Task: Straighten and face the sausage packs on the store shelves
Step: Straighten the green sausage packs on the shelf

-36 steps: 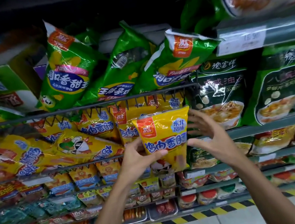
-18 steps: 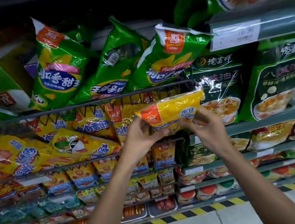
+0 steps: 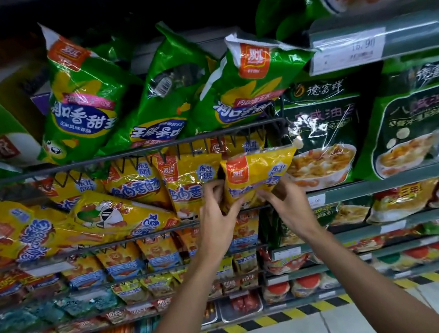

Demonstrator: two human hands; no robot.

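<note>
At the right end of the wire basket shelf, both hands are up on a yellow sausage pack. It's a glossy, crinkled plastic pouch with an orange-red logo square at its top left and blue lettering, tilted with its top leaning right, sitting just under the upper wire rail at the basket's right corner. The left hand curls round the pack's lower left edge, fingers bent and tucked between this pack and the neighbouring yellow pack. The right hand pinches the lower right part, thumb in front, fingers behind the film. Both grips are narrow and closed on the pouch.

Along the same basket, more yellow packs stand in a row to the left, shiny and wrinkled; one cartoon-printed yellow pack lies tipped on its side across the front rail. Above, on the next tier, three green sausage packs lean at different angles, puffy and reflective, the middle one showing a barcode. To the right, dark green flat bags with a bowl picture stand on a solid shelf, under a price tag strip. Lower tiers hold small orange and blue packets, blurred. A yellow-and-black striped floor edge runs below, meeting pale tiles.
</note>
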